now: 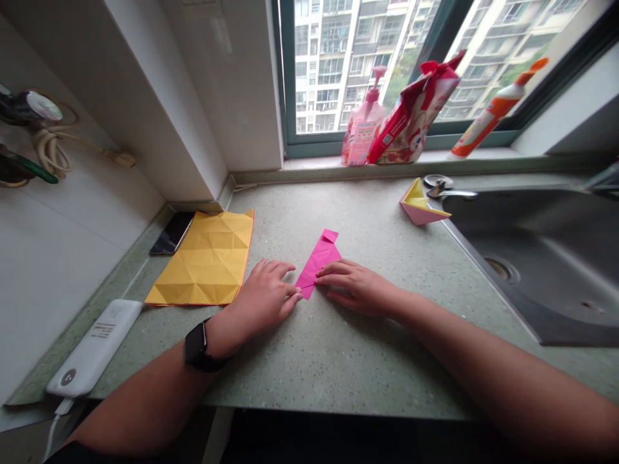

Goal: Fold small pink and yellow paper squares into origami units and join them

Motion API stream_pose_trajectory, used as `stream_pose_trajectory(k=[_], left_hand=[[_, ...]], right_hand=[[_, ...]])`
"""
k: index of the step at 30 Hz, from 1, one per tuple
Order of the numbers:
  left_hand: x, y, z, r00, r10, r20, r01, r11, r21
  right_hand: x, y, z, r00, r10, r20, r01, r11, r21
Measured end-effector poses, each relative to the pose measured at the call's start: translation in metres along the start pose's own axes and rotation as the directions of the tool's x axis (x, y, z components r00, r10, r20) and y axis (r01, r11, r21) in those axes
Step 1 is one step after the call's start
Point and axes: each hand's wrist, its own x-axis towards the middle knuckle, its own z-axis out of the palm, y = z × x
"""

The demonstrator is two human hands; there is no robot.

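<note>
A speckled green countertop (338,361) carries pink paper (318,261), creased yellow paper (203,258), a phone (171,233), a power bank (94,345).

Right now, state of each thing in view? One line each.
Pink origami paper: folded into a narrow strip, flat on the counter
Left hand: fingers at the strip's lower end
Right hand: fingers on the strip
Yellow paper sheet: unfolded, creased, flat
Yellow-and-pink paper model: folded, standing by the sink
Pink pump bottle: upright on the sill
Orange tube: tilted against the window
</note>
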Motion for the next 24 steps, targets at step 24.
stream_pose_trajectory(k=[24], left_hand=[[0.01, -0.008, 0.014, 0.989, 0.143, -0.022, -0.145, 0.968, -0.203]], right_hand=[[-0.002, 0.015, -0.013, 0.787, 0.506, -0.353, -0.325, 0.827, 0.459]])
